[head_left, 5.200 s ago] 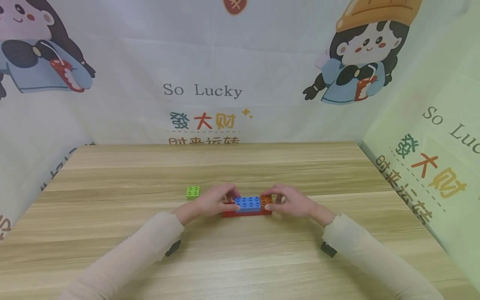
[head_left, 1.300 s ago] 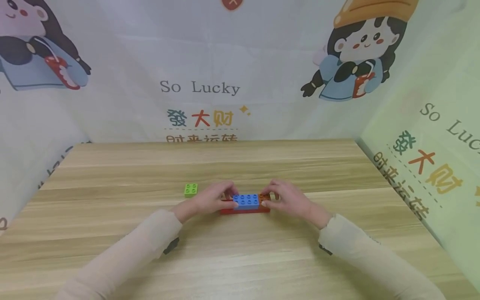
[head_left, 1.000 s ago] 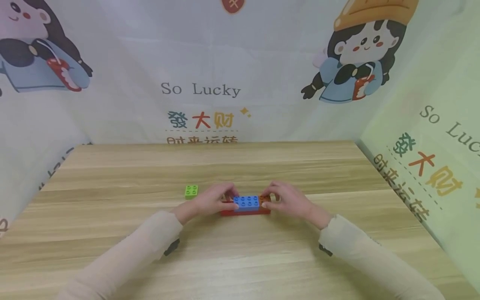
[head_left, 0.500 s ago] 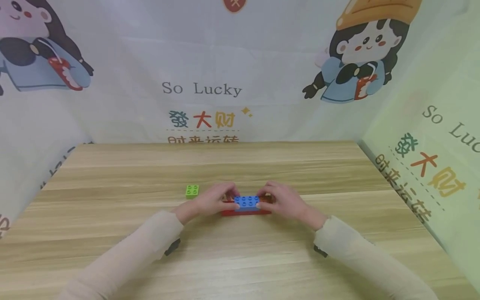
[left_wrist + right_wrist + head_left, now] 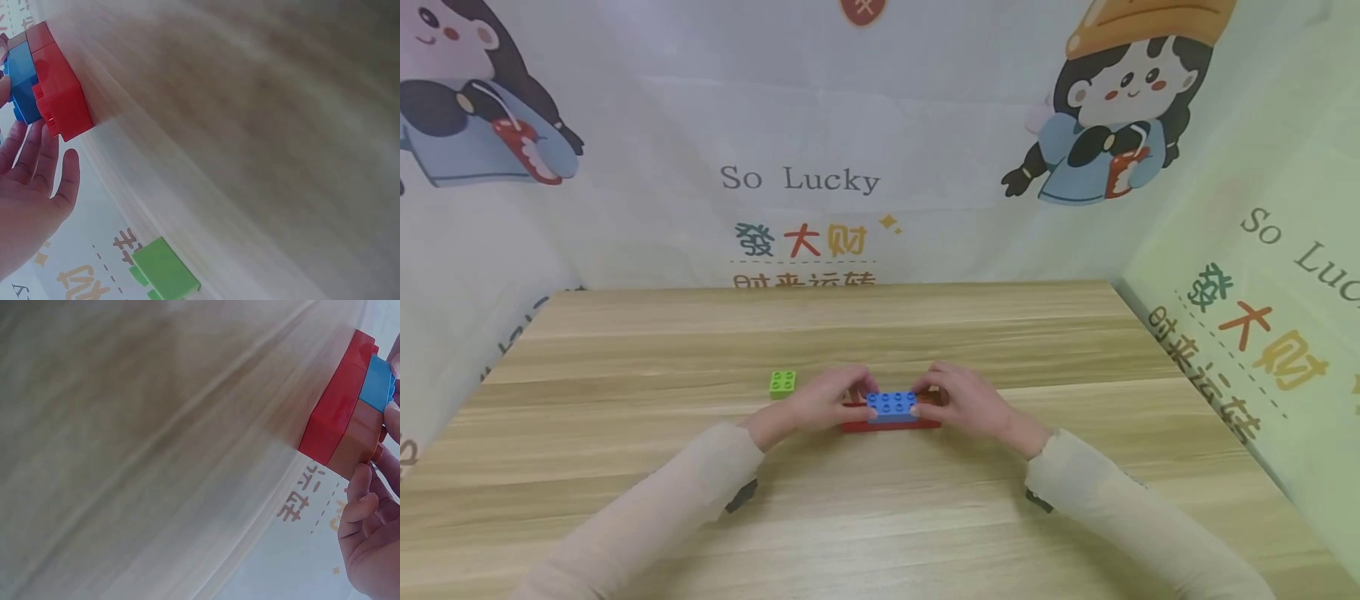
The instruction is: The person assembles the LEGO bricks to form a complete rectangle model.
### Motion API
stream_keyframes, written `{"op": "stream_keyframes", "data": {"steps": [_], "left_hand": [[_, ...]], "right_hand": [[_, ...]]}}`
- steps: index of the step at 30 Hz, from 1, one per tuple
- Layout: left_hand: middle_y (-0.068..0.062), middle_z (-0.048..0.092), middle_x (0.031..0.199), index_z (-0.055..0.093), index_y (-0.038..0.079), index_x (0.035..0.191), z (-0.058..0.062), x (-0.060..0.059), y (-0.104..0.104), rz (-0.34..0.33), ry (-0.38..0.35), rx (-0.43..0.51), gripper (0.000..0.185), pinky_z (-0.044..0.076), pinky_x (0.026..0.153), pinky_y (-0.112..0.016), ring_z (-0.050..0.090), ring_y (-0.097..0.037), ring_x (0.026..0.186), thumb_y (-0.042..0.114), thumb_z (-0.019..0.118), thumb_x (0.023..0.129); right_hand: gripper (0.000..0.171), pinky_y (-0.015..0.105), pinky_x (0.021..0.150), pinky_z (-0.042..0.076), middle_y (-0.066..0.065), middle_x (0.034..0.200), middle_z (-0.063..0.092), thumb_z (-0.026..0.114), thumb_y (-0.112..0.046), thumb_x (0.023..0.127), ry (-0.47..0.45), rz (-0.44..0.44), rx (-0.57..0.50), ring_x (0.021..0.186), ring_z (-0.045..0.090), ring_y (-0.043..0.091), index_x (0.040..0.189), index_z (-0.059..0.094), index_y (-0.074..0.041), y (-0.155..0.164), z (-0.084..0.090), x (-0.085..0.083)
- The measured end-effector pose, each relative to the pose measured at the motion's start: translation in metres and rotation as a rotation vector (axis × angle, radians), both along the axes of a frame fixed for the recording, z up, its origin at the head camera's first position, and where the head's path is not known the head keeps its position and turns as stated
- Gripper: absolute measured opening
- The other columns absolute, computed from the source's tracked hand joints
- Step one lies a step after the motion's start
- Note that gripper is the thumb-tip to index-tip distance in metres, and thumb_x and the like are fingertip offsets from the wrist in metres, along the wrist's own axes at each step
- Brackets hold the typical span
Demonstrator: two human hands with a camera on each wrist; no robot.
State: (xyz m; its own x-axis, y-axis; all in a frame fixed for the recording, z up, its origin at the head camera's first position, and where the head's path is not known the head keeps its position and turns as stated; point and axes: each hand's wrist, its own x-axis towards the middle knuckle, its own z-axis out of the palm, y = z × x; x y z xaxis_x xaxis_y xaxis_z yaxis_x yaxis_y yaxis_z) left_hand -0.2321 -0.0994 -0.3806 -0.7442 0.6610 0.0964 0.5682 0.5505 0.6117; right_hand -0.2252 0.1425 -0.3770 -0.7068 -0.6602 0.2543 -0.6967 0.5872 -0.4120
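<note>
Below centre in the head view, left hand (image 5: pixel 822 402) and right hand (image 5: pixel 972 402) pinch a blue oblong plastic brick (image 5: pixel 892 405); a brown plastic brick (image 5: pixel 358 440), mostly masked there, shows plainly upper right in the right wrist view.

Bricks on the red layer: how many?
2: the blue brick, near the middle, and the brown brick at the right end of the red layer. The right hand partly hides the brown brick in the head view.

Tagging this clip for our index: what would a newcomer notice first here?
Probably the bright blue brick atop the red base, centre of the head view, pinched by the left hand and right hand. Then the lone green brick, further left, and cartoon figures on the backdrop.
</note>
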Motion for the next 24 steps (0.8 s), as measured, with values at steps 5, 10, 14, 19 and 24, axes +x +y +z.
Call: {"op": "stream_keyframes", "data": {"steps": [5, 10, 14, 19, 24], "left_hand": [[0.000, 0.058, 0.095, 0.056, 0.007, 0.105, -0.001, 0.001, 0.000, 0.012, 0.003, -0.030, 0.030, 0.045, 0.077, -0.028, 0.054, -0.013, 0.088, 0.022, 0.067, 0.082], [-0.003, 0.058, 0.100, 0.056, 0.005, 0.109, 0.001, 0.004, -0.002, -0.004, 0.016, -0.016, 0.033, 0.045, 0.079, -0.031, 0.054, -0.016, 0.091, 0.021, 0.067, 0.082], [-0.006, 0.058, 0.106, 0.055, 0.002, 0.113, 0.003, 0.007, -0.006, -0.015, 0.022, 0.004, 0.039, 0.044, 0.083, -0.033, 0.053, -0.019, 0.096, 0.022, 0.067, 0.082], [-0.007, 0.057, 0.110, 0.054, 0.001, 0.116, 0.007, 0.009, -0.012, 0.000, 0.022, 0.006, 0.042, 0.044, 0.084, -0.036, 0.053, -0.020, 0.098, 0.021, 0.068, 0.082], [-0.012, 0.057, 0.110, 0.054, -0.002, 0.115, 0.008, 0.010, -0.022, -0.012, 0.020, 0.035, 0.041, 0.044, 0.084, -0.039, 0.053, -0.023, 0.098, 0.016, 0.068, 0.081]], "right_hand": [[0.025, 0.022, 0.059, 0.040, -0.002, 0.086, 0.056, 0.069, -0.025, 0.082, 0.011, 0.013, 0.011, 0.070, 0.047, 0.012, 0.099, 0.065, -0.007, 0.000, 0.001, -0.001], [0.025, 0.022, 0.058, 0.040, -0.003, 0.086, 0.056, 0.068, -0.026, 0.082, -0.016, 0.006, 0.003, 0.070, 0.046, 0.011, 0.100, 0.065, -0.008, 0.000, 0.001, -0.002], [0.026, 0.022, 0.058, 0.040, -0.004, 0.086, 0.055, 0.068, -0.026, 0.082, -0.025, 0.004, -0.003, 0.070, 0.046, 0.009, 0.100, 0.065, -0.008, 0.001, 0.000, -0.002], [0.025, 0.022, 0.058, 0.039, -0.004, 0.086, 0.055, 0.069, -0.025, 0.082, -0.015, 0.010, -0.001, 0.070, 0.045, 0.009, 0.099, 0.065, -0.007, 0.001, -0.001, -0.003], [0.025, 0.022, 0.058, 0.039, -0.003, 0.085, 0.056, 0.069, -0.025, 0.082, -0.021, 0.001, 0.005, 0.070, 0.045, 0.009, 0.099, 0.065, -0.007, 0.001, -0.001, -0.003]]}}
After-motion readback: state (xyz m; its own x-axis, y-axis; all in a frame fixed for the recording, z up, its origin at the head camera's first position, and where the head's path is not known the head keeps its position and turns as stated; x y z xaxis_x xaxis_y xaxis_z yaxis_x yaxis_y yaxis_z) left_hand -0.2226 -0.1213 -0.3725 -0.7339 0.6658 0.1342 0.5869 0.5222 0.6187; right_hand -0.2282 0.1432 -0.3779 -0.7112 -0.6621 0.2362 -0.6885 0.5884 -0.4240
